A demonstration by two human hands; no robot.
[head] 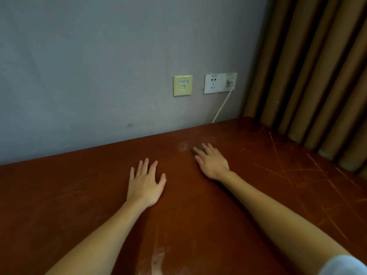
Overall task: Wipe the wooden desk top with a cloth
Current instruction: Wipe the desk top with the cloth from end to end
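1. Head view: right hand point(212, 163) flat, fingers straight, pressing small dark cloth point(197, 150) on desk point(198, 211), far side.
2. Left hand point(146, 183) spread flat on desk, holds nothing.
3. Cloth probably soft, light, bunches easily; press its middle.

Two hands point(146, 183) point(212, 161), one cloth point(199, 149), one desk point(198, 215), two wall plates point(183, 85) point(215, 83), one cable point(221, 106).

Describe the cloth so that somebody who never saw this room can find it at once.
Look at the reddish-brown wooden desk against the grey wall. Near its far edge, below the white power socket, the right hand presses flat; the cloth shows under its fingertips. It is a small dark patch, unlike the pale dusty smear to its left.
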